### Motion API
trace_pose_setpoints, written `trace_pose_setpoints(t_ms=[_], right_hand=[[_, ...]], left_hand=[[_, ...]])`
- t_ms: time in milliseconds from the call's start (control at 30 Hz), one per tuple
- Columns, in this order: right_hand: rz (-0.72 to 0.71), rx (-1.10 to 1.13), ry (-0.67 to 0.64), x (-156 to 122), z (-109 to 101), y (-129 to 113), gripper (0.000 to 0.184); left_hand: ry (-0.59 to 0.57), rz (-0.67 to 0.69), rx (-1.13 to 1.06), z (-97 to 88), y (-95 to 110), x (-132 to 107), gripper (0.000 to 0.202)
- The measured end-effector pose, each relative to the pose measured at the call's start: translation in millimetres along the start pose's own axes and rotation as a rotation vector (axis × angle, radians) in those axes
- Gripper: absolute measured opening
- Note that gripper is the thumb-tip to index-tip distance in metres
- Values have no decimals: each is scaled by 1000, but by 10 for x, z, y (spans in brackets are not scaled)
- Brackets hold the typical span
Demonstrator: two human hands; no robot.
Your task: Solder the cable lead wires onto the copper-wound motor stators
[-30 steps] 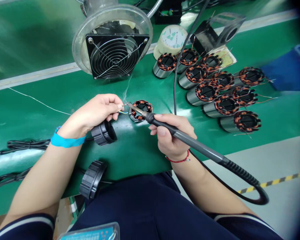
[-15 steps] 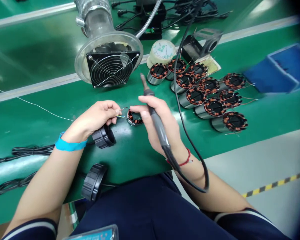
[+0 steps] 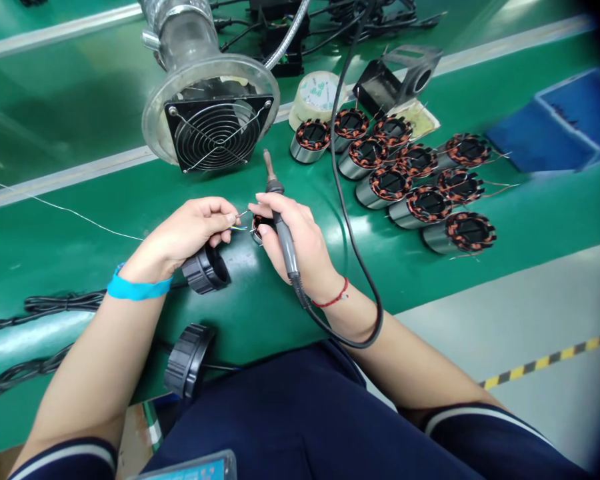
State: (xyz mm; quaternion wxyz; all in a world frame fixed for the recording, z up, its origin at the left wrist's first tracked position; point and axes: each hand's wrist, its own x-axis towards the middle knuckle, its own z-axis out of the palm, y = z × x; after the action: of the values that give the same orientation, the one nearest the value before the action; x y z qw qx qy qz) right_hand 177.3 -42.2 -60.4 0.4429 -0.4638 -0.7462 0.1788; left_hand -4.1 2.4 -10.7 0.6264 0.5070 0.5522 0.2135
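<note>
On the glossy green bench mat point(image 3: 70, 220), black cables point(image 3: 55, 303) lie coiled at the far left. The left hand point(image 3: 190, 233), with a blue band at its wrist, pinches thin wire leads point(image 3: 239, 225) between thumb and fingertips, resting just above a round, ribbed black plastic cap point(image 3: 207, 270). Behind stands a square wire-grilled fan point(image 3: 215, 133) inside a clear funnel-shaped hood. The leads run to a small copper-wound stator point(image 3: 257, 225), mostly hidden under the right hand point(image 3: 300, 247), whose fingertips touch it. That hand grips a slim grey soldering iron point(image 3: 281, 227), metal tip pointing up and away. Further right, cylindrical steel stators point(image 3: 410, 180) with copper windings lie clustered.
</note>
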Motion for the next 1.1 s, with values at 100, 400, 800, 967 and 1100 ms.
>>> trace_pose_setpoints(t_ms=[100, 400, 800, 967, 1100], right_hand=[[26, 0, -8, 8, -9, 2, 39], [15, 3, 75, -21, -4, -26, 43], [45, 184, 31, 21, 100, -101, 43], [70, 320, 67, 38, 87, -80, 47], [88, 368, 31, 49, 70, -46, 50]], left_hand=[[8, 4, -11, 4, -8, 10, 7], [1, 44, 1, 24, 9, -57, 10], [116, 161, 111, 100, 3, -164, 9], [117, 279, 244, 103, 33, -220, 16], [118, 376, 407, 73, 28, -215, 20]])
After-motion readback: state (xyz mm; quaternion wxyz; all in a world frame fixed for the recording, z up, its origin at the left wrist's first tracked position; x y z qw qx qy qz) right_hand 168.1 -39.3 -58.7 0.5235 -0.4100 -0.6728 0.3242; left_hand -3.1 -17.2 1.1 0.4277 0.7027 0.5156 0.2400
